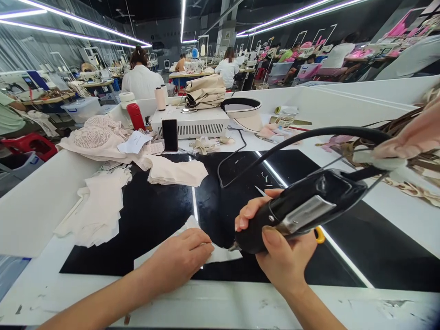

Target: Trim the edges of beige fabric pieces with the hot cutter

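My right hand (285,256) is wrapped around a black corded handheld tool (305,208) with a metal side plate and a small metal tip. That tip points down left, at the right end of a cream fabric piece (225,253). A yellow loop (320,235) and a thin blade tip (260,190) show on either side of this hand, apparently scissors held along with the tool. My left hand (182,256) rests on the fabric piece, fingers bent and pressed together at its edge, close to the tip. Its fingertips are partly hidden.
Beneath lies a glossy black mat (165,215). Cream fabric stacks (99,206) and lace bra cups (96,137) are at left. Behind stand a white vented box (192,123), a phone (169,135) and a visor (244,112). Another person's hand (409,133) is by the tool's cable (309,133).
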`<state>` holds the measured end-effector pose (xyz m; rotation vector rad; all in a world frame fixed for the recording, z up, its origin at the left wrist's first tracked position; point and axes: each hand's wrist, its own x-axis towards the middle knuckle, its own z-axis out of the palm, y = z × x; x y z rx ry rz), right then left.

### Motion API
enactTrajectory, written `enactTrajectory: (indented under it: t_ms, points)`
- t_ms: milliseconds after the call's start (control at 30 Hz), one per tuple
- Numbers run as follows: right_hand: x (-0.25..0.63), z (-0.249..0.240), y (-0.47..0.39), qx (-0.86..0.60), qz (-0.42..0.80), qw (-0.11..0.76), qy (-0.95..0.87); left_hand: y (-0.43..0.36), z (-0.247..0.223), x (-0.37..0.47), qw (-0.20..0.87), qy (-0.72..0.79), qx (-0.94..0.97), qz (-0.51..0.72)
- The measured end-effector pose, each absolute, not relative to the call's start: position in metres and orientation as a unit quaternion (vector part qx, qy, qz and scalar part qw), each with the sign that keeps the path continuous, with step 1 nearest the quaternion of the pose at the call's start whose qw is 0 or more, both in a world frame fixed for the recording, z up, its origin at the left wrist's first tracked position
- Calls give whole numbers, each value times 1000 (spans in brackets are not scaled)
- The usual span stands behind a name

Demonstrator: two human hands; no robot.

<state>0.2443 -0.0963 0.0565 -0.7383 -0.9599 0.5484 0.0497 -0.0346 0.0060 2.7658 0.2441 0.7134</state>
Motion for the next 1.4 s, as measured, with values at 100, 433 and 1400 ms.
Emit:
enactTrajectory:
  t_ms: [100, 433, 1400]
  points:
    - [247, 52, -101, -350, 250, 784, -447, -40, 4, 54, 143, 89, 958, 232]
    - [242, 56, -108, -346, 247, 789, -443, -43, 3, 50, 125, 120, 969, 177]
    - [222, 52, -78, -319, 279, 799, -427, -52, -1, 54, 83, 143, 967, 194]
